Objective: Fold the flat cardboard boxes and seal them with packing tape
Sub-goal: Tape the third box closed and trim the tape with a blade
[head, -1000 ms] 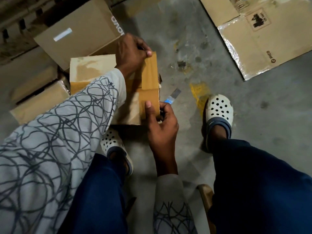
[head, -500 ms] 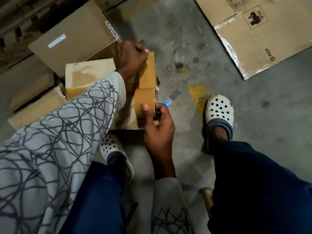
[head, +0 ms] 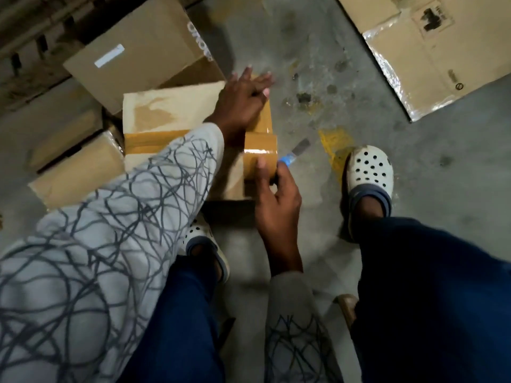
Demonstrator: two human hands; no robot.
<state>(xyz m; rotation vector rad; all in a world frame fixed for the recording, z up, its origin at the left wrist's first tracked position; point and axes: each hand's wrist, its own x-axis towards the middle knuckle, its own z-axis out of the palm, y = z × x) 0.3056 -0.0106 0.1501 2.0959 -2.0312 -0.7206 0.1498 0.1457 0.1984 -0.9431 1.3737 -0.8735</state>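
Box (head: 171,106): small, folded, on the floor (head: 304,51) at centre left of the frame, between the person's feet and a larger box (head: 138,48) at upper left; brown tape strips already cross its top.

Left hand (head: 240,103): fingers (head: 257,81) straight and spread, laid flat on the tape at the box's far right edge; slightly blurred.

Right hand (head: 279,200): curled round the tape roll (head: 260,161) at the box's near right edge, thumb on the roll's face; a blue-handled cutter (head: 296,152) sticks out past it, grip on it not clear.

Judgement: box light and likely empty, so it may slide under pull; walls stiff, flaps springy; hold by pressing flat on top near the seam; tape thin, sticky, prone to creasing, so keep it taut from the roll.

Flat cardboard (head: 431,56) lies at upper right.
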